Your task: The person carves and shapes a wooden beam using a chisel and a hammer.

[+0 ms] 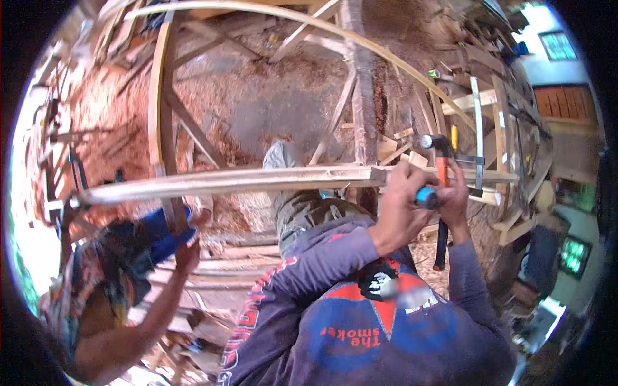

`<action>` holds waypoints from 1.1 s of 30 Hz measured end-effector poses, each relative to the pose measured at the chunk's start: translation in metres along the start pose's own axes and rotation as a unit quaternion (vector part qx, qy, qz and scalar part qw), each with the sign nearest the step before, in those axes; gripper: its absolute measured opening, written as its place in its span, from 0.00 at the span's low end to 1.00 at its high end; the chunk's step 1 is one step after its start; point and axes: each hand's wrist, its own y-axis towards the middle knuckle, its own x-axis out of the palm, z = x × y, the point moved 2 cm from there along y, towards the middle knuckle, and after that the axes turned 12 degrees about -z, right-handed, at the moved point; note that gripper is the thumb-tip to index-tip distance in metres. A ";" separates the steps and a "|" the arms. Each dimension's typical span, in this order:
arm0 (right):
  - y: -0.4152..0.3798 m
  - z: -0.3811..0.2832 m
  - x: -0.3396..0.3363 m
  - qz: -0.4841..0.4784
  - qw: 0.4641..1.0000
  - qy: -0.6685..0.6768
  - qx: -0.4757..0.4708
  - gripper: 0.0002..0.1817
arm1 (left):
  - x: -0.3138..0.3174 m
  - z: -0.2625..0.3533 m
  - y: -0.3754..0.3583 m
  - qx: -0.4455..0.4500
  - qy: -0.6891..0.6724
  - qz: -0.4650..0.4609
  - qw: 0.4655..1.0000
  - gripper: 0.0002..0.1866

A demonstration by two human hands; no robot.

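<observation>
My left hand [404,209] is closed at the end of a long pale wooden piece [257,180] that runs across in front of me. A tool with a blue, rounded handle end [426,197] sticks out of this fist; its far part is hidden. Right beside it, my right hand [456,196] is wrapped round a hammer [443,168]. The hammer's metal head and orange neck show above the fingers, its dark handle below them. A bar clamp [477,168] with dark jaws sits on the wood just right of my hands.
On the left, another person [109,283] reaches toward the wood near a blue item [168,239]. A long curved strip [309,22] arches across the top. Upright posts [364,83] and braces stand ahead. Shavings cover the ground, and stacked boards [225,264] lie below.
</observation>
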 end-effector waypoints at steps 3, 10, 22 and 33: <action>-0.001 -0.023 -0.010 0.048 0.998 0.048 -0.008 0.40 | 0.010 -0.001 0.003 -0.025 0.016 0.004 1.000 0.17; -0.026 -0.119 0.003 0.122 0.987 -0.079 -0.070 0.36 | 0.010 -0.009 0.009 -0.030 0.028 0.013 0.999 0.16; -0.060 -0.125 -0.019 0.055 0.975 -0.135 -0.167 0.35 | -0.014 -0.009 0.016 -0.024 -0.035 0.094 0.995 0.14; -0.039 -0.118 -0.010 -0.191 0.943 -0.259 -0.083 0.33 | 0.011 -0.030 0.012 -0.085 -0.240 0.088 0.963 0.12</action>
